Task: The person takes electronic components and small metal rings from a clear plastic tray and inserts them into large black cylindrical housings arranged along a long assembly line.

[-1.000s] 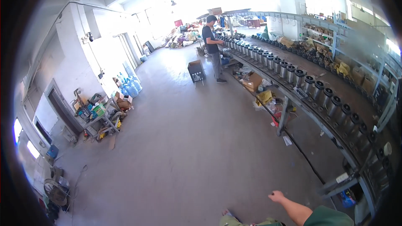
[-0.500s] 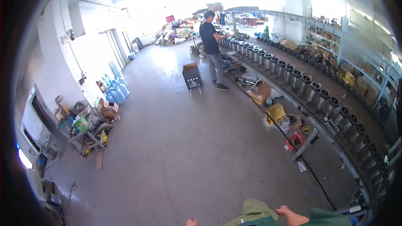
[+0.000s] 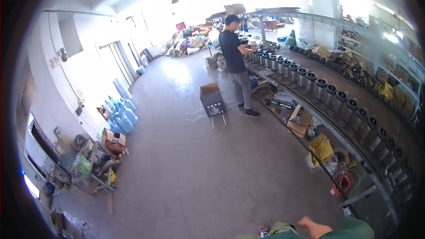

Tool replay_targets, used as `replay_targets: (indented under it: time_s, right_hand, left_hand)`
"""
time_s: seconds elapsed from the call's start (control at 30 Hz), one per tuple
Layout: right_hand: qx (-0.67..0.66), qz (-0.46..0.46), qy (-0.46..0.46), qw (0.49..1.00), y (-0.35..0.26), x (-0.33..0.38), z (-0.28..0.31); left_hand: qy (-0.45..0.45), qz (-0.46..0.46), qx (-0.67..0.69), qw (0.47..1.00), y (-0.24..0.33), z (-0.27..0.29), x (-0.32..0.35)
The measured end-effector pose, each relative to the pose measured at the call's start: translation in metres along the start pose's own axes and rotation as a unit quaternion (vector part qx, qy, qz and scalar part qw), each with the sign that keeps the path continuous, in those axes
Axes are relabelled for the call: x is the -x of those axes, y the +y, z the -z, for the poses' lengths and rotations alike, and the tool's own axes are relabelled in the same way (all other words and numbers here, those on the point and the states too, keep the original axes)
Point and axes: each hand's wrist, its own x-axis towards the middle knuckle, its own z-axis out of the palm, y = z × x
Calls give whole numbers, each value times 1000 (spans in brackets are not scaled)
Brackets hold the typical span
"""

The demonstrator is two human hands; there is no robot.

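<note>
My right hand shows small at the lower edge, below a dark green sleeve. It hangs beside my green trouser leg, and nothing held shows; its fingers are too blurred to make out. My left hand is out of the picture. To the right runs a long workbench with a row of upright silver metal cylinders with black rims, out of my hand's reach. Farther ahead, a person in a dark T-shirt stands at this bench, hands over its far end.
An open black box stands on the floor near the person. Cartons, a yellow bag and a red basket lie under the bench. Blue water bottles and a cluttered stand line the left. Sacks pile up behind.
The black box, bench and person appear larger and nearer as I move forward. My left hand has dropped out of the picture; my right hand stays low at the edge.
</note>
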Motion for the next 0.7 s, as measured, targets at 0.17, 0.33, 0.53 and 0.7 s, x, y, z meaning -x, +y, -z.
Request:
replay_targets:
  time_s: [0.17, 0.33, 0.53, 0.7]
  right_hand:
    - [-137, 142, 263, 944, -298, -65, 305]
    - [-126, 183, 300, 928, -488, -191, 476]
    - [-33, 100, 93, 990, -605, -315, 555]
    - [-202, 13, 60, 977, -658, -445, 665]
  left_hand:
    - [-11, 178, 111, 978, 54, 23, -40]
    - [-12, 147, 141, 979, 245, 44, -164]
    - [126, -56, 21, 990, 578, 130, -331]
    - [209, -284, 112, 929, 923, 223, -415]
